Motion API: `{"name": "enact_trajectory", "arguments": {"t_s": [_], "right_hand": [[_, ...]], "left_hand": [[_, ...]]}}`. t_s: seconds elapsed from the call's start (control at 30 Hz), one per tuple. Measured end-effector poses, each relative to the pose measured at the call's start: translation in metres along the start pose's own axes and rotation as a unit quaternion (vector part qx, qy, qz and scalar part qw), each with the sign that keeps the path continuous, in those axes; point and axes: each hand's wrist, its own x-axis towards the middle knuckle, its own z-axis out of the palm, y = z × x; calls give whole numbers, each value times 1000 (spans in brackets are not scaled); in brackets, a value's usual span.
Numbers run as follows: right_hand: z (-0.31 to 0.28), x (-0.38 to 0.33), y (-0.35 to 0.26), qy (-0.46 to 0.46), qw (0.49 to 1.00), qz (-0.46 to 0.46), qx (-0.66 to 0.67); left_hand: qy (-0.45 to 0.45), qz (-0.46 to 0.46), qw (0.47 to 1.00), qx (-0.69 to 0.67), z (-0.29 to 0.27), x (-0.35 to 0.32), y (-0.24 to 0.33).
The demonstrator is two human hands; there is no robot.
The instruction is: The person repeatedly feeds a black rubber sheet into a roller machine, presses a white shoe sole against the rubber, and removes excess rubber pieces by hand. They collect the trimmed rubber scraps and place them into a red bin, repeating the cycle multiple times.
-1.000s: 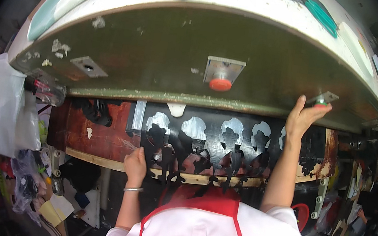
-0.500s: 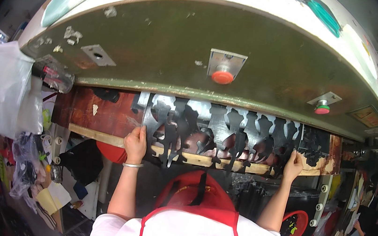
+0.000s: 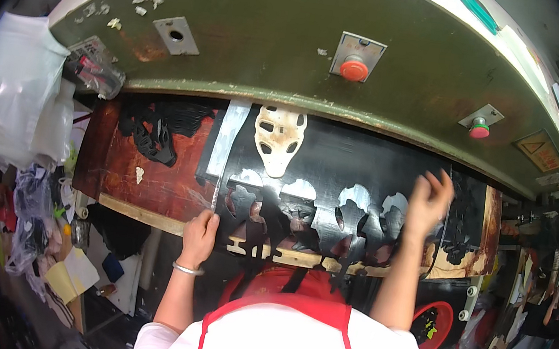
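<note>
A black sheet (image 3: 366, 152) lies under the machine, its near part cut through with ragged openings and hanging in strips over the bench's front edge. My left hand (image 3: 200, 238) is closed on the sheet's near left edge. Raised above the sheet's right side, my right hand (image 3: 429, 203) has its fingers apart and holds nothing; it is a little blurred. A cream-coloured cutting die or template (image 3: 278, 143) with several holes rests on the uncut part, its narrow end toward me. Black cut pieces (image 3: 152, 134) are piled on the red-brown board to the left.
A green machine beam (image 3: 261, 40) spans the far side, bearing a red push button (image 3: 354, 68) and a second button (image 3: 479, 128). Clear plastic bags (image 3: 17, 93) hang at left. A red bin (image 3: 431, 326) stands below the bench at right. More black scraps (image 3: 460, 224) lie at the bench's right.
The sheet has slid toward me, showing its uncut part and the cream-coloured piece. My right hand has let go and lifted away; my left hand has come slightly nearer.
</note>
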Motion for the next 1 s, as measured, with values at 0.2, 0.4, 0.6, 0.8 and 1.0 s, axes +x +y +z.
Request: {"name": "enact_trajectory", "arguments": {"t_s": [0.2,0.4,0.6,0.8,1.0], "right_hand": [[145,-130,-120,-381,912,-82,-129],[117,-170,-122,-364,931,-24,-9],[52,-134,-115,-350,796,245,429],[15,-136,-97,-286,915,92,269],[43,-140,-87,-286,949,-97,-90]], "left_hand": [[-9,-80,985,152,10,-45,5],[10,-17,994,103,1,-106,-8],[39,10,998,38,-6,-138,-20],[40,50,998,24,-6,-141,-23],[45,56,997,23,0,-119,-19]]}}
